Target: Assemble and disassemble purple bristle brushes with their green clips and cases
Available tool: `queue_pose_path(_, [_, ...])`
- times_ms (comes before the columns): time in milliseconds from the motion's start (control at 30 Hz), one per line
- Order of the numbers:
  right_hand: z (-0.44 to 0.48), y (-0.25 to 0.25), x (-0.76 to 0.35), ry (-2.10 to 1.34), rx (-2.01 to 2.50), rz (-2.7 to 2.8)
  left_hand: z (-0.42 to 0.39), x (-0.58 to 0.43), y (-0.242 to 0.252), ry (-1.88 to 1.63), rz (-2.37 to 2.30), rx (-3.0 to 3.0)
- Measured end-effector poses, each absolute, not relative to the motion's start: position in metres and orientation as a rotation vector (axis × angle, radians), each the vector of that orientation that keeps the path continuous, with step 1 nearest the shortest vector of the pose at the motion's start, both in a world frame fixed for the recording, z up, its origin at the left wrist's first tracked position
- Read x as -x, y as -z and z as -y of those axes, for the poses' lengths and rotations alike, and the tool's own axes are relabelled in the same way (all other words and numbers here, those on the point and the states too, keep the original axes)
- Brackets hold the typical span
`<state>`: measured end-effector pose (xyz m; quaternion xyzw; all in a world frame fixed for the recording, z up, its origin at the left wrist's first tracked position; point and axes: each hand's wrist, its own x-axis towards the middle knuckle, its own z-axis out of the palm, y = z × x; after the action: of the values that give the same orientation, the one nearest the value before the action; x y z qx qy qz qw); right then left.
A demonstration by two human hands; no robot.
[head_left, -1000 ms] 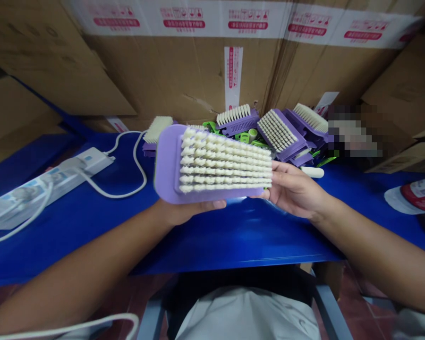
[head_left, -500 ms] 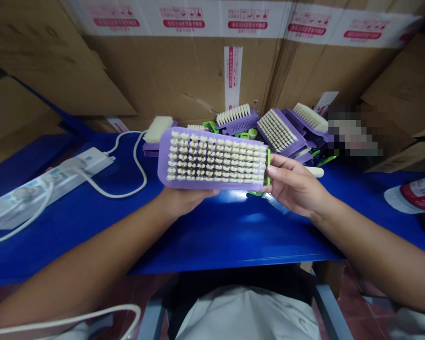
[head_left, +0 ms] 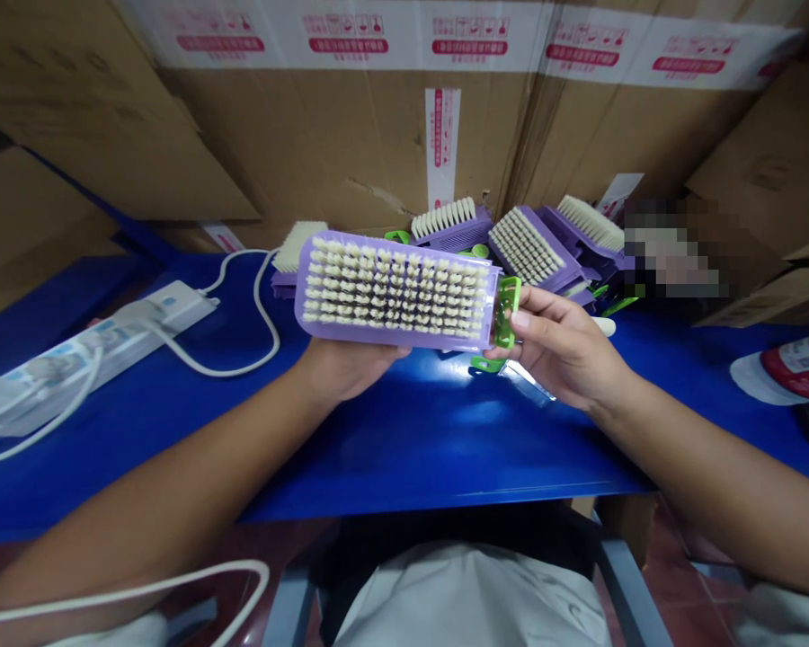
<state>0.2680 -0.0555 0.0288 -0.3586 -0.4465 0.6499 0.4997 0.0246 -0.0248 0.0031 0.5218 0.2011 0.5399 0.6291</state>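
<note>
A purple brush head (head_left: 301,301) with rows of cream bristles is held up above the blue table, bristles facing me. My left hand (head_left: 351,367) grips it from below and behind; most of those fingers are hidden by the brush. At its right end, my right hand (head_left: 556,341) pinches a green plastic end piece (head_left: 508,313) between thumb and fingers. A narrow gap shows between the green piece and the bristle block. Another green part (head_left: 486,364) lies on the table just under the brush's right end.
Several purple brushes (head_left: 529,247) are heaped against a cardboard box (head_left: 310,144) at the back. A white power strip (head_left: 168,310) with cables lies at the left. At the right stands a red-and-white container (head_left: 792,370). The blue table's (head_left: 445,458) front edge runs before my lap.
The brush has shifted slightly left and up in my left hand. The green end piece has turned and shows more of its face, with a wider gap from the bristles.
</note>
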Motion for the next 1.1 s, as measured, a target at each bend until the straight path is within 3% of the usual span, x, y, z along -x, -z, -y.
queue_pose_path(1100, [0.0547,-0.0321,-0.2689,-1.579,0.846,1.114,0.0188,-0.0159,-0.0076,-1.212,-0.433,-1.059])
